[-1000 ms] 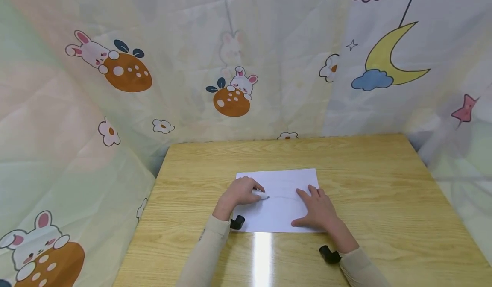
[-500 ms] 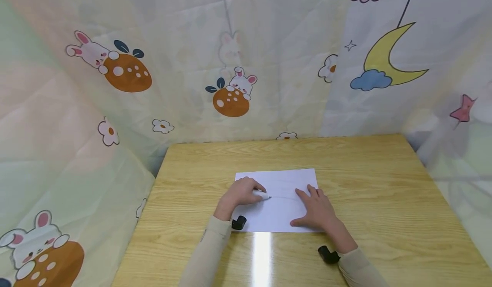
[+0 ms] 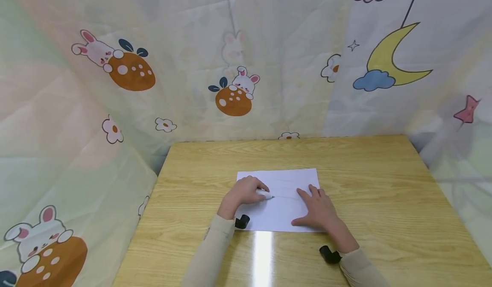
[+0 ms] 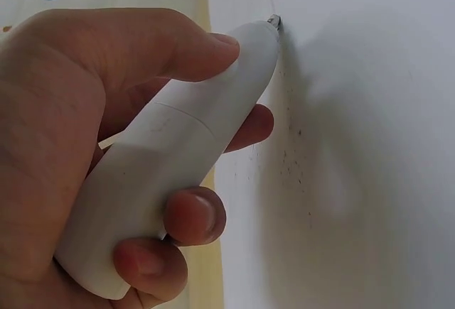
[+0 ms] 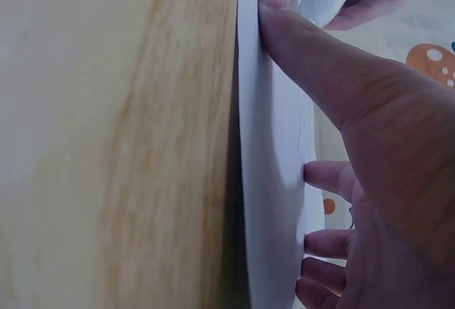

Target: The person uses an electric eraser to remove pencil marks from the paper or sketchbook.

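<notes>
A sheet of white paper [image 3: 274,218] lies on the wooden table, a faint pencil line [image 3: 286,197] running across it. My left hand [image 3: 246,191] grips a fat white electric eraser [image 4: 192,124], fingers and thumb curled round its body. Its small metal-rimmed tip [image 4: 274,20] meets the paper at the end of the line. Dark crumbs [image 4: 291,160] are scattered on the sheet beside it in the left wrist view. My right hand [image 3: 319,210] rests spread on the paper's right side, thumb and fingertips pressing it down.
Black wrist cameras [image 3: 242,222] sit at both cuffs. Wooden table top [image 3: 369,184] surrounds the paper on all sides. A printed cloth [image 3: 184,56] with rabbits and a moon hangs behind the table and at its sides.
The left hand and the electric eraser have crept slightly to the right along the line. The right hand stays in place on the paper.
</notes>
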The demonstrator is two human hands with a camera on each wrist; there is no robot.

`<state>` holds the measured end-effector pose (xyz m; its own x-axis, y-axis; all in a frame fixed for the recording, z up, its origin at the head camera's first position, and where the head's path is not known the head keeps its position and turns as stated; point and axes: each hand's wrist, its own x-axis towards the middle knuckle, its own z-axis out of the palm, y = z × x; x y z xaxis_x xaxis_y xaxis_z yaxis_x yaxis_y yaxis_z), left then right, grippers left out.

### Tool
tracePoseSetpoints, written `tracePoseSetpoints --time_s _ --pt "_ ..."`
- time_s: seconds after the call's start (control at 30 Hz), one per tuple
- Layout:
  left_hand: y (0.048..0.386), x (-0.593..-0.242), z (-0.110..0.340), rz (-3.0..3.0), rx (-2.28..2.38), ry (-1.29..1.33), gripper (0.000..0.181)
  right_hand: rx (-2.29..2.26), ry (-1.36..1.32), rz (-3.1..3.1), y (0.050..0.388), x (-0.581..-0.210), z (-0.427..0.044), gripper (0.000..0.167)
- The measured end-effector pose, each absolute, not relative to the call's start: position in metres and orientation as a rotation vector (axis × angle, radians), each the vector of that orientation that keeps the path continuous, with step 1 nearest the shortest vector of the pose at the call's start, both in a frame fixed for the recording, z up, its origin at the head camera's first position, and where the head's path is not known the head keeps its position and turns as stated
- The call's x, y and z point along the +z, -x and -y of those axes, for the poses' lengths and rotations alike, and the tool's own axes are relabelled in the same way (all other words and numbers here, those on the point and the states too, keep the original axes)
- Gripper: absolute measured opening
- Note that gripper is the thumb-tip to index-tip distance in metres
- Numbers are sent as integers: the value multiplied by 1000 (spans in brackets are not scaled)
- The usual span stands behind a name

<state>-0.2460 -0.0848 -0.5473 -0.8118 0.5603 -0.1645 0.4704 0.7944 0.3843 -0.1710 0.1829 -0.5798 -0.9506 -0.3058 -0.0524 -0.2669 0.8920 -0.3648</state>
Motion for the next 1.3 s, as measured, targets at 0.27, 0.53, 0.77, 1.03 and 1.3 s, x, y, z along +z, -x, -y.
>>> tracePoseSetpoints --time_s 0.27,0.53,0.77,1.03,1.3 --pt "247 -542 75 -2683 486 -830 21 -540 447 -2956 171 -582 -184 109" --pt "250 -542 80 -2706 445 -815 20 -551 436 -2942 171 -579 -182 109" --pt "249 -541 74 -2682 463 -832 19 -557 431 -2952 170 -583 -185 110" --pt "249 -546 76 -2686 493 -816 20 -569 444 -2965 169 -590 -187 110" --pt "251 -546 71 -2678 500 -836 20 -540 458 -2972 171 -588 -187 112"
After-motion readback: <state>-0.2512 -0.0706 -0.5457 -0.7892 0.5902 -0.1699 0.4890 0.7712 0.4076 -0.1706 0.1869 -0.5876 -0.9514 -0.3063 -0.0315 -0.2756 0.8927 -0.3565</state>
